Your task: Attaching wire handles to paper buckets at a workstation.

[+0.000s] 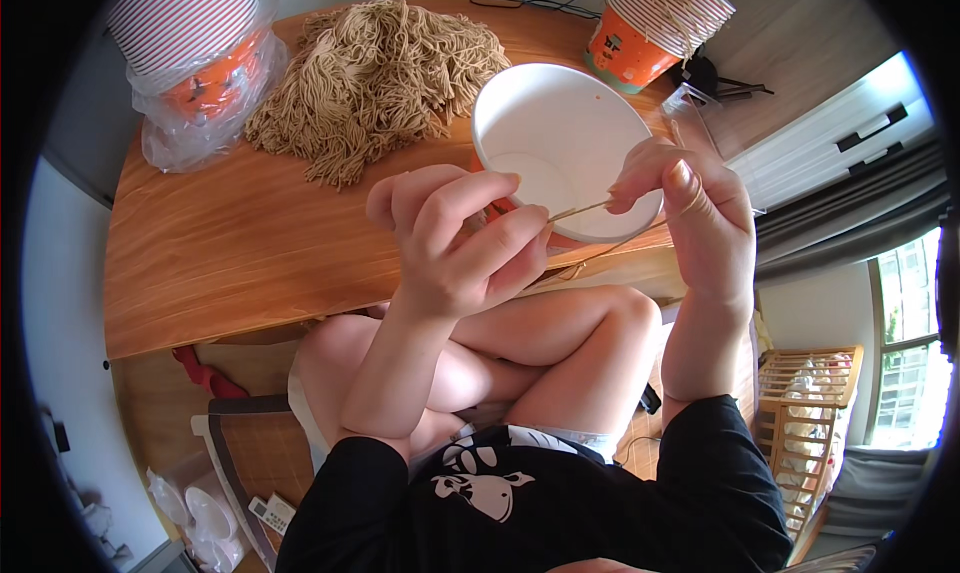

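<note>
A thin tan strand of yarn [581, 211] is stretched between my two hands, in front of a wide paper bucket. My left hand [455, 238] pinches one end between thumb and forefinger, its other fingers curled. My right hand [705, 208] pinches the strand further right, and a loose length hangs down below toward my knees. The paper bucket [545, 108], white inside and orange outside, leans tilted with its mouth toward me at the table's near edge. A large heap of tan yarn [385, 78] lies on the table beyond my left hand.
The wooden table [230, 258] curves across the view. At far left stands a stack of paper buckets [185, 23] in clear plastic; another stack [665, 23] at far right has yarn strands over it. A black cable [535, 3] lies at the back. A wooden rack [810, 413] stands right.
</note>
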A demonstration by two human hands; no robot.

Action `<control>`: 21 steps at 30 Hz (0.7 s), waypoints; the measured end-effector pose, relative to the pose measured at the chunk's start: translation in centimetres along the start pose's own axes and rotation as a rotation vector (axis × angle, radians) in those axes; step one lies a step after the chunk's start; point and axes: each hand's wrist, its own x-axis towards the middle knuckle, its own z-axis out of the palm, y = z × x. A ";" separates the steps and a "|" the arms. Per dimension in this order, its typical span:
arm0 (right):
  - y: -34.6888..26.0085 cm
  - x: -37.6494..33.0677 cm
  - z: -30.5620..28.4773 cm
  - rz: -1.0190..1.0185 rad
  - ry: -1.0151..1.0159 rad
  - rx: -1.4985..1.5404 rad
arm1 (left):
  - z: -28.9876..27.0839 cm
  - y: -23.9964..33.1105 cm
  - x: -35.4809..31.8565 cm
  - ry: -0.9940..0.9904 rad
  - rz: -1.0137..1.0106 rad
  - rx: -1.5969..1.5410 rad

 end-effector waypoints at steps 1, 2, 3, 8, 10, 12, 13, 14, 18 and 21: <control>0.0 -0.1 0.0 0.019 0.017 0.022 | 0.1 -0.1 -0.1 -0.001 0.000 -0.001; 0.1 -0.1 0.0 0.019 0.019 0.022 | 0.2 -0.1 -0.2 0.011 0.007 0.006; 0.2 -0.2 -0.1 0.024 0.023 0.028 | 0.2 -0.1 -0.2 0.024 0.013 0.011; 0.2 -0.3 -0.4 0.035 0.041 0.035 | -0.2 -0.2 0.0 -0.017 0.042 0.021; 0.3 -0.4 -0.4 0.058 0.029 0.034 | -0.4 -0.2 0.0 -0.048 0.056 0.022; 0.4 -0.4 -0.3 0.063 0.040 0.068 | -0.1 -0.2 0.0 -0.034 -0.015 0.006; 0.4 -0.5 -0.3 0.068 0.052 0.103 | -0.1 -0.1 0.1 -0.030 -0.015 0.002; 0.4 -0.6 -0.2 0.067 0.055 0.096 | -0.3 -0.1 0.3 -0.058 -0.040 0.000; 0.7 -1.3 -0.7 0.053 0.151 0.400 | -0.7 -0.4 0.4 -0.099 -0.126 0.034; 1.2 -2.1 -1.4 0.034 0.106 0.644 | -1.2 -1.1 0.7 -0.147 -0.206 0.047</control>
